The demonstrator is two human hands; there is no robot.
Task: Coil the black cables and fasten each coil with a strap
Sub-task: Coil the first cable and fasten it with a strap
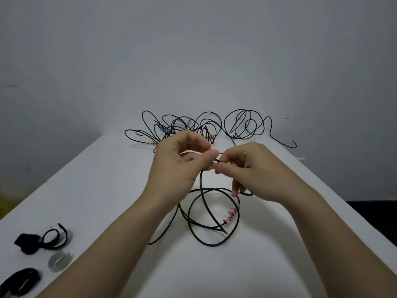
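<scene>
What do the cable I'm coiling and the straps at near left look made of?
Cable: thin wire in a smooth black jacket, probably plastic or rubber; it holds springy loops. Black straps: soft fuzzy fabric, likely hook-and-loop, judging by the fluffy edges. Grey strap: paler, possibly similar; too blurred to say.

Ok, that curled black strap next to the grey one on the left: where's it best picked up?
Pinch the curled black strap at its loose end, which sticks up toward the back, coming from above. It stands on edge as an open loop, so a pinch can probably close on either side of the band.
</scene>
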